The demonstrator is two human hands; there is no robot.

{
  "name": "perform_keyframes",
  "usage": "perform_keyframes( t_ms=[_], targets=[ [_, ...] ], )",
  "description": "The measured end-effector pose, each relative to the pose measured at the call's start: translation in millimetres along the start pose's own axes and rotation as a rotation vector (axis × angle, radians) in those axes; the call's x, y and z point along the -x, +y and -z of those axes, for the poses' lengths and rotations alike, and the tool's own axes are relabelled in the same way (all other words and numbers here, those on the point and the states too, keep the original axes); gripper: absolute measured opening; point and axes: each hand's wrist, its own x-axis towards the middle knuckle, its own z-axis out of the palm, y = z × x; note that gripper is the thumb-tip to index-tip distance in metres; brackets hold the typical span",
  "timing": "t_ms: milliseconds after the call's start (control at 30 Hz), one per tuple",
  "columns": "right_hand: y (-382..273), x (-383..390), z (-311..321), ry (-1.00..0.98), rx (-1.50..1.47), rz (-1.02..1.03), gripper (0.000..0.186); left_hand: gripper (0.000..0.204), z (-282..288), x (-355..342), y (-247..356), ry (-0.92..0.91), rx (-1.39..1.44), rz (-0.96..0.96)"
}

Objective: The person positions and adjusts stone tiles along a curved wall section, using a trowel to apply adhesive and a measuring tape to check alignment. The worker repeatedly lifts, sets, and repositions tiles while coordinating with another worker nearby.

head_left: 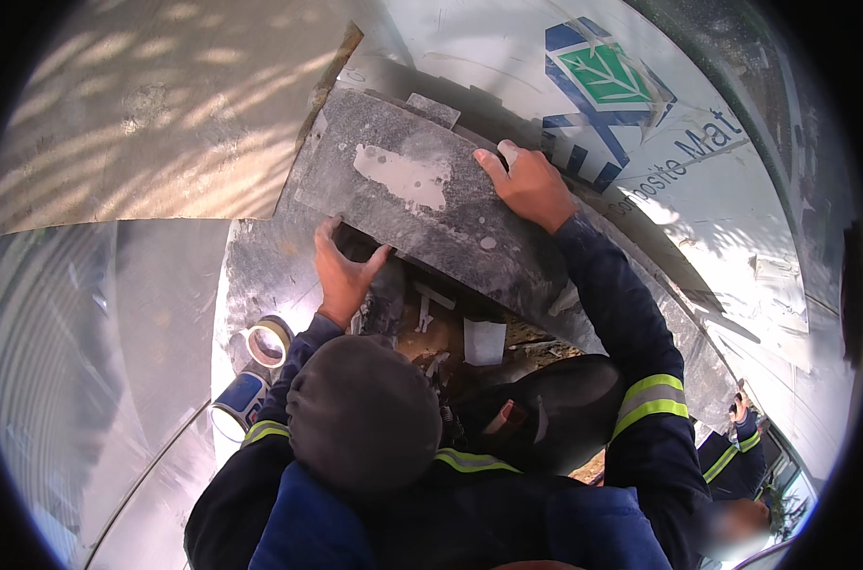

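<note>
A grey, dusty slab (393, 209) with a pale patch lies across an opening in a dusty ledge. My left hand (350, 266) grips the slab's near left edge, thumb and fingers bent at the dark gap. My right hand (526, 187) holds its far edge, fingers hooked over it. A small grey piece (431, 109) sits behind the slab. Inside the opening below, scraps, a pale square piece (484, 340) and debris are visible.
A tape roll (270, 340) and a blue-and-white cylinder (241, 401) stand at left. A beige board (146, 114) is at upper left, a white printed board (716, 218) at right. A dark rounded shape (365, 408) fills the lower middle. A co-worker (735, 456) is at lower right.
</note>
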Motion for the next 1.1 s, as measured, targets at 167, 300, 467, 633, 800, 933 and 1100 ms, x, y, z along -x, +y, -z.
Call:
perform_keyframes(
  t_ms=[167,300,467,633,800,933,1100],
  targets=[
    [32,9,13,-0.030,-0.025,0.133,0.059,0.089,-6,-7,4,-0.033,-0.009,0.015],
    [74,70,74,0.294,0.252,0.147,0.058,0.087,-2,-4,25,0.003,-0.142,-0.151],
    [137,234,141,1.038,-0.073,-0.210,0.045,0.069,35,-40,59,-0.195,-0.078,-0.659],
    [192,422,-8,1.736,-0.018,-0.931,0.045,0.054,-12,-115,145,-0.443,-0.131,-0.772],
    [169,413,-156,1.284,0.207,-0.832,0.061,0.085,11,-231,-7,-0.452,-0.339,0.189],
    [151,396,-147,1.138,0.330,-0.754,0.062,0.099,-4,-217,-27,-0.744,0.215,0.536],
    [146,361,-122,1.053,0.316,-0.827,0.087,0.099,20,-234,-22,-0.542,-0.011,0.435]
  ],
)
